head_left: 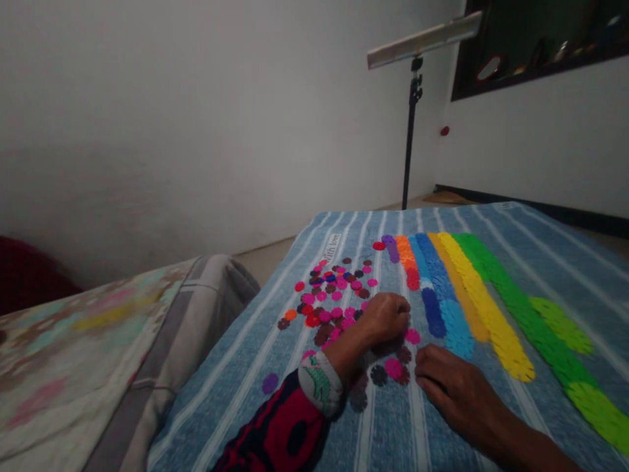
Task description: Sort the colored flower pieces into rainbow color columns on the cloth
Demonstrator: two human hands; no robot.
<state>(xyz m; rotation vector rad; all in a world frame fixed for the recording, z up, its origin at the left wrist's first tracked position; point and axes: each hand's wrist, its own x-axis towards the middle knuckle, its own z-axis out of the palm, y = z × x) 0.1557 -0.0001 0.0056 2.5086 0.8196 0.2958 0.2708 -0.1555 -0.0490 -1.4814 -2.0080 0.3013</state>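
My left hand (386,318) rests knuckles-up on a blue striped towel (295,387), its fingers curled down onto a scatter of small pink, red and dark flower-shaped discs (334,295); what the fingers grip is hidden. Beside it to the right lies my right hand (455,390), flat on the towel with its fingertips next to a few pink and dark discs (393,370). Just beyond both hands, sorted rows of discs (472,295) run across the towel in purple, orange, blue, yellow and green bands.
A single purple disc (270,383) lies apart at the lower left. A patterned blanket and grey cushion (162,328) lie left of the towel. A black light stand (410,137) rises behind, against the white wall. A dark framed opening is at upper right.
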